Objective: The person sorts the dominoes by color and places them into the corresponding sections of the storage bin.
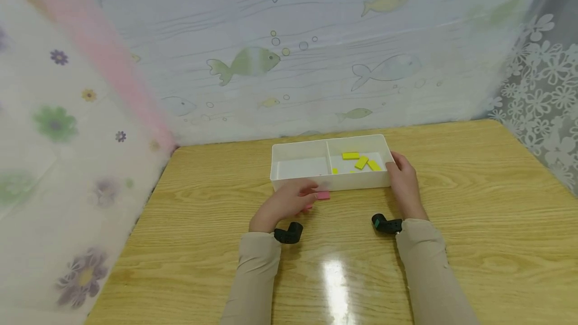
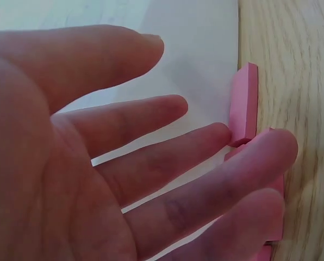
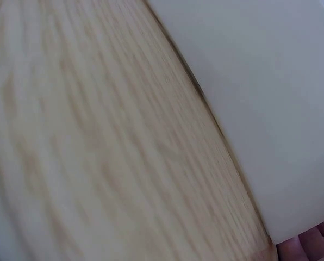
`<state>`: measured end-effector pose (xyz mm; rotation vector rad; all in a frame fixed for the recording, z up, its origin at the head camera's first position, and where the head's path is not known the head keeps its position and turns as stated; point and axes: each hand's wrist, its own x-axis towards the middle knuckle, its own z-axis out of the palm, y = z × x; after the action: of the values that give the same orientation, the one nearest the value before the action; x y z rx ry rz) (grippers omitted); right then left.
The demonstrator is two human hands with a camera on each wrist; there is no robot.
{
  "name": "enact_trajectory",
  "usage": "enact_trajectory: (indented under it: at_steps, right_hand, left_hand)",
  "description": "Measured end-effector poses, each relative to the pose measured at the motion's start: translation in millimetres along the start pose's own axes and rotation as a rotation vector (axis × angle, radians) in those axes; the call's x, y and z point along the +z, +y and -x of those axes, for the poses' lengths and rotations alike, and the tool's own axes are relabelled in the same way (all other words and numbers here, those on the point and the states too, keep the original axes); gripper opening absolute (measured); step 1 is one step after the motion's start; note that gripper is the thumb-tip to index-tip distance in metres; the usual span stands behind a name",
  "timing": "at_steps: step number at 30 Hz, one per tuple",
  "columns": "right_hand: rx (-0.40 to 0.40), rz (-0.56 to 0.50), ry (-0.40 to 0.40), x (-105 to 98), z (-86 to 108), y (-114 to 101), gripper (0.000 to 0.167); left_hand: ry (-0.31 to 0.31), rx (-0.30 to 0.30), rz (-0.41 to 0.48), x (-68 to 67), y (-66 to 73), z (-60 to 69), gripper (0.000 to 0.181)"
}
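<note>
A white two-compartment box (image 1: 298, 183) stands on the table, with several yellow blocks (image 1: 361, 162) in its right compartment. My right hand (image 1: 404, 184) grips the box's right end, thumb at the near corner and fingers along the side. In the right wrist view only a few fingertips (image 3: 314, 244) show past the box corner. My left hand (image 1: 289, 199) is in front of the box, fingers extended and spread. Several pink blocks (image 2: 243, 103) lie along the box's front wall, partly hidden by those fingers. Its fingertips touch or nearly touch the blocks; I cannot tell which.
The wooden table (image 1: 203, 265) reaches back to a fish-patterned curtain (image 1: 316, 89) behind the box. A flowered curtain (image 1: 54, 164) borders the left edge. Each wrist carries a small black camera (image 1: 289, 233).
</note>
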<state>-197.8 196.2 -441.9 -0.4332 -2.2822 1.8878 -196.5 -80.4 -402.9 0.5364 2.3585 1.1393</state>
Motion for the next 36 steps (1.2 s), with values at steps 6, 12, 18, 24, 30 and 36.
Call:
enact_trajectory:
  at_steps: [6,12,18,24,30,36]
  right_hand:
    - [-0.004,0.002,-0.005,0,0.8,0,0.049]
    - [-0.004,0.010,-0.011,0,0.4,0,0.050]
    - [0.001,0.006,-0.010,1,0.9,-1,0.049]
    - [-0.008,0.009,-0.005,1,-0.2,-1,0.049]
    - [-0.003,0.007,-0.001,1,-0.1,0,0.048]
    - [-0.005,0.003,0.001,0,0.6,0,0.048]
  left_hand:
    - [0.012,0.025,-0.032,2.1,0.5,-2.4,0.035]
    - [0.018,0.041,-0.048,4.8,-0.8,-4.6,0.039]
    - [0.023,0.045,-0.117,7.0,-2.8,-6.4,0.053]
    - [0.046,0.017,-0.194,10.6,-2.3,-8.4,0.054]
    - [0.078,0.042,-0.356,18.5,2.5,-11.3,0.032]
    - [0.110,0.087,-0.435,21.2,0.1,-12.0,0.021]
